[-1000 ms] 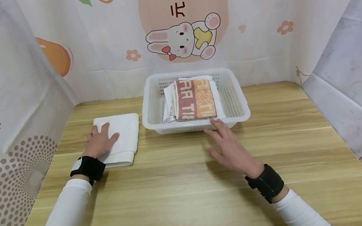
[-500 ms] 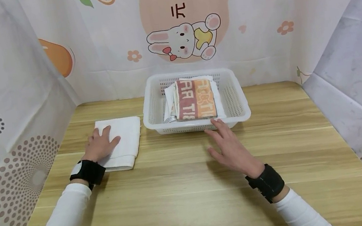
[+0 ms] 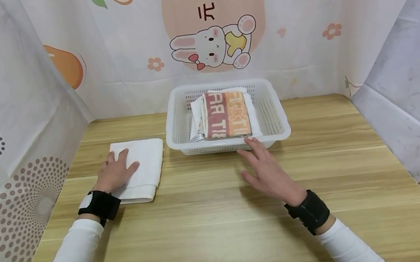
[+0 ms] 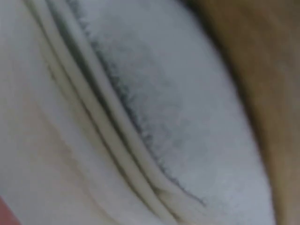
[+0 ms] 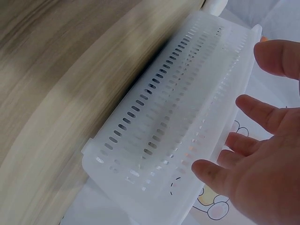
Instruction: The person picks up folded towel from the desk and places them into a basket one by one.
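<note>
A folded white towel (image 3: 149, 161) lies flat on the left of the table. My left hand (image 3: 113, 173) rests on it, palm down with fingers spread. Close up in the left wrist view, the towel (image 4: 201, 108) shows its stacked layers along one edge. Right of it stands a white plastic basket (image 3: 269, 114) with slotted walls. Inside lies a folded cloth (image 3: 226, 114) with maroon and orange panels, over white cloth. My right hand (image 3: 268, 174) has its fingertips at the basket's front rim, holding nothing. In the right wrist view its fingers (image 5: 262, 110) extend loosely beside the basket wall.
The wood-grain table (image 3: 210, 236) carries the basket near its back edge. Behind it hangs a white curtain (image 3: 122, 71) with fruit and rabbit prints; similar sheets enclose the left and right sides. A small shiny item (image 3: 198, 138) shows at the basket's front left.
The white towel has slid a little toward the table's near edge under my left hand, which moved with it. My right hand and the basket have stayed in place.
</note>
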`<state>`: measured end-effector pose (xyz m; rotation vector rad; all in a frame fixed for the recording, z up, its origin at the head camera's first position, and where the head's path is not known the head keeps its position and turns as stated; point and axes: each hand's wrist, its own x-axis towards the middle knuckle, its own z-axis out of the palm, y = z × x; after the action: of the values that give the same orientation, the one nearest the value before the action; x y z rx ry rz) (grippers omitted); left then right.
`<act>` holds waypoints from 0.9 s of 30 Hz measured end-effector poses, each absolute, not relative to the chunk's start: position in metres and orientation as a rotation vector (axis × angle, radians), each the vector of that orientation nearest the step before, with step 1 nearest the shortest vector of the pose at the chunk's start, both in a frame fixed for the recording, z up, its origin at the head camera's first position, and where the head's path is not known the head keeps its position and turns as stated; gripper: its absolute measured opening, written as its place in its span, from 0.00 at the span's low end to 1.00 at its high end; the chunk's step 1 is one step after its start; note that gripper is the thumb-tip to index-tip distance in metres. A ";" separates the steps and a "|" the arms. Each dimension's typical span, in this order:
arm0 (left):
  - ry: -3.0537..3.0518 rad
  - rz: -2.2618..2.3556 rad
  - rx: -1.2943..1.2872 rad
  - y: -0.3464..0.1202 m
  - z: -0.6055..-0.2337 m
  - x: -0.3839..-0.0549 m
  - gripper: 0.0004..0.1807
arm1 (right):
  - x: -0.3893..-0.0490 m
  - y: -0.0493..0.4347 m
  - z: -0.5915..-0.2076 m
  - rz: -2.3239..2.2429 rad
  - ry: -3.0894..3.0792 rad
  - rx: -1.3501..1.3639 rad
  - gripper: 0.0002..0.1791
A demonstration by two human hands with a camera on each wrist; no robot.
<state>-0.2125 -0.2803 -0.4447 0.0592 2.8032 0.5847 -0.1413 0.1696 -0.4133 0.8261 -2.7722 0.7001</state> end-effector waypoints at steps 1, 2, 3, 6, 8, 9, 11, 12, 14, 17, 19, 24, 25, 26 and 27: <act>2.804 0.585 0.059 -0.280 -0.445 -0.212 0.45 | -0.141 0.169 -0.413 0.702 -2.774 0.826 0.30; 2.806 0.584 0.060 -0.281 -0.444 -0.211 0.45 | -0.141 0.169 -0.413 0.704 -2.773 0.828 0.30; 2.807 0.582 0.059 -0.281 -0.445 -0.210 0.45 | -0.141 0.169 -0.413 0.704 -2.771 0.830 0.30; 2.812 0.572 0.061 -0.280 -0.445 -0.207 0.45 | -0.141 0.169 -0.412 0.702 -2.769 0.830 0.30; 2.812 0.571 0.063 -0.280 -0.445 -0.205 0.45 | -0.141 0.169 -0.412 0.701 -2.771 0.828 0.30; 2.812 0.571 0.064 -0.280 -0.445 -0.203 0.45 | -0.141 0.169 -0.413 0.699 -2.774 0.826 0.30; 2.814 0.574 0.065 -0.279 -0.445 -0.201 0.44 | -0.141 0.169 -0.413 0.701 -2.777 0.821 0.30; 2.813 0.574 0.066 -0.279 -0.445 -0.200 0.44 | -0.141 0.169 -0.413 0.702 -2.778 0.820 0.30; 2.814 0.569 0.066 -0.278 -0.445 -0.197 0.44 | -0.141 0.169 -0.413 0.704 -2.779 0.818 0.30; 2.816 0.564 0.067 -0.278 -0.446 -0.193 0.44 | -0.141 0.168 -0.412 0.707 -2.781 0.818 0.30; 2.816 0.564 0.068 -0.278 -0.446 -0.191 0.44 | -0.141 0.168 -0.412 0.708 -2.784 0.817 0.30; 2.820 0.572 0.067 -0.278 -0.446 -0.186 0.44 | -0.140 0.168 -0.411 0.723 -2.800 0.804 0.31; 2.821 0.573 0.065 -0.278 -0.446 -0.186 0.44 | -0.140 0.168 -0.411 0.724 -2.803 0.802 0.31; 2.824 0.572 0.066 -0.277 -0.446 -0.185 0.44 | -0.140 0.168 -0.411 0.727 -2.807 0.799 0.31; 2.828 0.566 0.067 -0.277 -0.446 -0.184 0.44 | -0.140 0.168 -0.411 0.727 -2.809 0.798 0.31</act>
<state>-0.1839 -0.2771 -0.4463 0.0665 2.8279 0.5664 -0.1401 0.1681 -0.4111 0.7979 -2.8088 0.7271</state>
